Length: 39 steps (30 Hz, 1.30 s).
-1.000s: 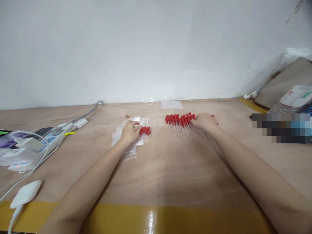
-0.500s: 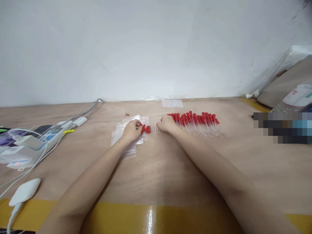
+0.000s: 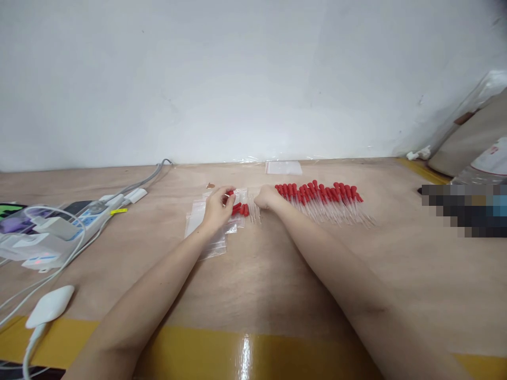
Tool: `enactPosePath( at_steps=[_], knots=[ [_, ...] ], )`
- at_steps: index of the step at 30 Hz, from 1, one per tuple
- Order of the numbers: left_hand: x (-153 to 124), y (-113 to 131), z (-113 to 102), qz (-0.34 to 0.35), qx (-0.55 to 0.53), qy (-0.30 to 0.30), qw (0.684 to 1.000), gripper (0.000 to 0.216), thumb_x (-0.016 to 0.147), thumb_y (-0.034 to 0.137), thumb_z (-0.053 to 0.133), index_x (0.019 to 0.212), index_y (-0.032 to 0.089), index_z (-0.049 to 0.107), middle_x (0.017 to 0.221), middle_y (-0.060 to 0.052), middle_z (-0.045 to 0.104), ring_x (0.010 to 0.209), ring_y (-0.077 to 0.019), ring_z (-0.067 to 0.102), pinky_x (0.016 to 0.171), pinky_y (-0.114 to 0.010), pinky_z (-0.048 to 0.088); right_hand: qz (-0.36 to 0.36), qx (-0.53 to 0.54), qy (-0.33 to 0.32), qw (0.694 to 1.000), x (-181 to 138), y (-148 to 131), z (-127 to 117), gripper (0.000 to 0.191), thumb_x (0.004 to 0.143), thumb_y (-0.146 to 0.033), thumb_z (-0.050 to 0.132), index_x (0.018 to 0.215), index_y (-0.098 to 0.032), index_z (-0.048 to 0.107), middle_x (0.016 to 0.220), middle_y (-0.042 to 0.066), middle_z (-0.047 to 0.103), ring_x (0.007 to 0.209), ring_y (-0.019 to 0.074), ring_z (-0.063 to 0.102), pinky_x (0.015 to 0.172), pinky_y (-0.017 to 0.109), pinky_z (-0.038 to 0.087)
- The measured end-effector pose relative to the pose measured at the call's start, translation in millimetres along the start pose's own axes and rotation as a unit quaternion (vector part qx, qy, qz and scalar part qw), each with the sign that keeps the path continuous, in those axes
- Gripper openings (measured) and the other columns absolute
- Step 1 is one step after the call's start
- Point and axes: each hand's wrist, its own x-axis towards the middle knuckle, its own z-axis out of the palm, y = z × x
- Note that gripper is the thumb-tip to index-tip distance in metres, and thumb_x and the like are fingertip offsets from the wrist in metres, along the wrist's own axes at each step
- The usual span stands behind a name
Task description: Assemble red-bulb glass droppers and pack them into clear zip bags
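While yellow tape runs along the table's near edge, well in front of the pile of clear zip bags, a white rounded device with a cable lies nearer than the pile and off to its left. Left of the bags, here's a white power strip, crowded with plugs. And to the action: the left hand is over the bags, thumb and fingers pinching a red bulb! Loose red bulbs sit at the pile's right side, and just right of the bags, thin clear tubes lie side by side. The right hand is there too, fingers curled down at those tubes; whether they grip one, I can't tell. Farther right of the bags, red-bulbed droppers lie in a tight row. Beyond the bags, a small brown scrap; beyond and right of them, a single flat bag near the pale wall.
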Motion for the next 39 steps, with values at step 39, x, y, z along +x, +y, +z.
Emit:
enactPosePath(
  at_steps=[39],
  knots=[
    [-55, 52, 32, 0.057, -0.073, -0.200, 0.975, 0.017, 0.081, 0.030, 0.056, 0.090, 0.018, 0.063, 0.081, -0.002, 0.065, 0.071, -0.0139, 0.058, 0.064, -0.024, 0.045, -0.399, 0.041, 0.184, 0.898, -96, 132, 11, 0.020, 0.088, -0.027, 0.042, 0.094, -0.020, 0.060, 0.087, 0.006, 0.065, 0.076, 0.0145, 0.057, 0.072, 0.031, 0.034]
  ],
)
